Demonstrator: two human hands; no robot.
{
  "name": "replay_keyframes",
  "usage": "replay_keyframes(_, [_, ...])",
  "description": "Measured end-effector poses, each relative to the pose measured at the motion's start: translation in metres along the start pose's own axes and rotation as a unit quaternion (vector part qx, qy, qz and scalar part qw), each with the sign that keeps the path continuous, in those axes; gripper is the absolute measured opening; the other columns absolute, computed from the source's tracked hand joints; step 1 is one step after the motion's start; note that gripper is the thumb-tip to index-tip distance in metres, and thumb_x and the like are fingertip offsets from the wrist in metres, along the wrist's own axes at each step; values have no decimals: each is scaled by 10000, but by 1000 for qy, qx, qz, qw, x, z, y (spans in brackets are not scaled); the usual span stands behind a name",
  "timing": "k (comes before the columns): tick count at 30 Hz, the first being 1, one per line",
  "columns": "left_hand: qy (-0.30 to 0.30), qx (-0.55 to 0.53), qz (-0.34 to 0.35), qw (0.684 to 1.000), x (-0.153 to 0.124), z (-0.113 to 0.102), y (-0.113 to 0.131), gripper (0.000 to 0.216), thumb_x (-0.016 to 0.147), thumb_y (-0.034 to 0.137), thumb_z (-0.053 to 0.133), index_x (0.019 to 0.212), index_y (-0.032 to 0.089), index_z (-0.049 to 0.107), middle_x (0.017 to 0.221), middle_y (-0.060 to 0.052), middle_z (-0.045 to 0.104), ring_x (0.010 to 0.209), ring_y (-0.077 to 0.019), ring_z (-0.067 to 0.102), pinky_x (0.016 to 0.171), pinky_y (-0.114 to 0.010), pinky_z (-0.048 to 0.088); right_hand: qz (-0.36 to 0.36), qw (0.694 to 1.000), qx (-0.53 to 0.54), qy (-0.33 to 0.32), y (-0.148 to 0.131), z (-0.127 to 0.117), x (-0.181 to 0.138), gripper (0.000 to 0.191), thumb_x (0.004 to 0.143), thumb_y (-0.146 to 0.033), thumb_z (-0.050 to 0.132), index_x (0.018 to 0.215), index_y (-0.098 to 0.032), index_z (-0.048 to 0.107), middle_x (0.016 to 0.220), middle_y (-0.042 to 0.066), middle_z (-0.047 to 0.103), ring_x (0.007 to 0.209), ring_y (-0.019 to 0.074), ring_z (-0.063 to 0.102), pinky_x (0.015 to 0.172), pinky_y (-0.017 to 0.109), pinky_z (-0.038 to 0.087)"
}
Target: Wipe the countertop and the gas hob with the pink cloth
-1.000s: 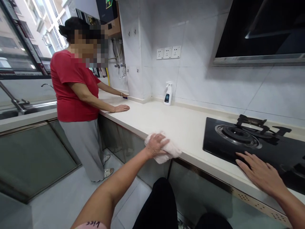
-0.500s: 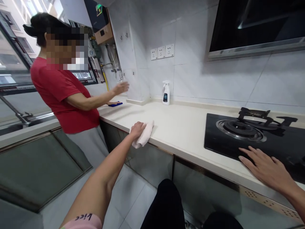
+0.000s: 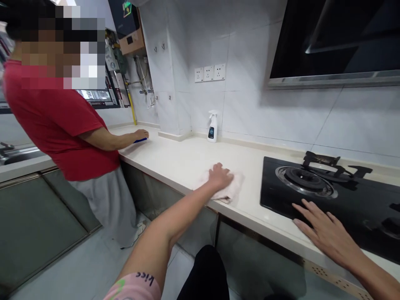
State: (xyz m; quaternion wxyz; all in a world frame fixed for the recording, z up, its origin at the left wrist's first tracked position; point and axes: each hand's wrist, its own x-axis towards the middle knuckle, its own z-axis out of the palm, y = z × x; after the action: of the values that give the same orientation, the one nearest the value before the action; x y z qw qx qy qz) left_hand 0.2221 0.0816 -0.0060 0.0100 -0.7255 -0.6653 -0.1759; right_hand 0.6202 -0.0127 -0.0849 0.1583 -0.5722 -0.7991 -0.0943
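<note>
My left hand (image 3: 220, 176) presses a pale pink cloth (image 3: 235, 188) down on the cream countertop (image 3: 178, 160), its fingers bent over the fabric. The cloth lies bunched near the counter's front edge, partly covered by the hand and slightly blurred. My right hand (image 3: 328, 233) rests flat with fingers spread, holding nothing, across the front edge of the black gas hob (image 3: 271, 189).
A white spray bottle (image 3: 212, 127) stands by the wall. At the left, a person in a red shirt (image 3: 56, 121) has one hand on a blue cloth (image 3: 140, 140). A range hood (image 3: 337, 41) hangs above the hob.
My left hand has slid the cloth rightward along the counter toward the hob. The other person's raised hand has come down toward the blue cloth. My view has shifted a little.
</note>
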Motion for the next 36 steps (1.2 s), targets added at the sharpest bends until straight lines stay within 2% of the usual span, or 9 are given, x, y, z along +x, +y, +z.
replay_keyframes(2, [-8,-10,53,998,-13,5,21,545,967,631,472,1335,287,678,1432,-144,544,1351,-348,486,1124,-560,401,-17,1000,17,-13,-5,-4,8,758,966,-739,269,1468,-275,597,1640,68,453,1560,320,334,1262,600,297])
replay_keyframes(5, [-13,-11,125,992,-41,5,18,588,975,616,476,1472,320,578,1396,-141,595,1356,-345,506,1156,-597,362,-27,998,38,-39,-12,-8,27,727,992,-720,269,1458,-277,607,1617,72,486,1542,313,372,1259,579,323])
replay_keyframes(9, [4,17,200,980,-71,7,-20,512,1046,525,362,1507,390,538,1521,-125,564,1421,-341,485,1102,-594,411,-75,995,45,-44,-17,-6,59,732,993,-704,297,1453,-231,614,1573,104,537,1539,321,377,1252,552,350])
replay_keyframes(13, [-7,60,158,986,-67,-8,-67,483,1062,456,326,1458,388,593,1556,-115,553,1452,-356,460,1091,-627,404,-95,992,68,-48,-19,-1,72,711,997,-703,316,1431,-238,633,1586,93,524,1542,313,371,1262,524,349])
replay_keyframes(19, [-17,152,-88,984,-13,-53,-126,407,1021,402,417,1261,342,741,1545,-148,508,1429,-444,400,1082,-677,351,-70,992,98,-30,-20,2,62,686,994,-725,351,1456,-294,621,1634,48,460,1534,328,385,1270,578,330])
replay_keyframes(24, [-38,135,-159,977,29,-37,-139,628,987,680,361,1487,369,579,1475,-208,551,1319,-506,484,958,-733,414,-71,991,115,7,-16,14,58,650,930,-753,449,1434,-384,629,1611,4,483,1515,395,397,1210,672,403])
replay_keyframes(28, [-44,110,-132,984,71,-8,-127,894,860,893,381,1562,350,491,1591,-213,465,1413,-578,370,1017,-808,314,-77,989,125,-10,-10,23,53,708,876,-771,504,1500,-442,555,1611,-34,471,1541,438,322,1193,728,398])
replay_keyframes(32, [-34,82,-89,992,132,11,-98,871,895,866,341,1565,330,485,1603,-214,455,1419,-576,361,1030,-813,294,-62,990,124,-20,-15,14,48,736,882,-790,499,1511,-411,557,1653,-22,413,1551,438,304,1212,717,374])
replay_keyframes(36, [-88,92,-99,987,175,22,-49,802,932,808,303,1625,408,360,1697,-135,336,1511,-523,266,1123,-782,224,-53,991,114,-53,-24,-5,52,665,959,-731,473,1487,-345,594,1670,28,400,1528,402,373,1177,682,428])
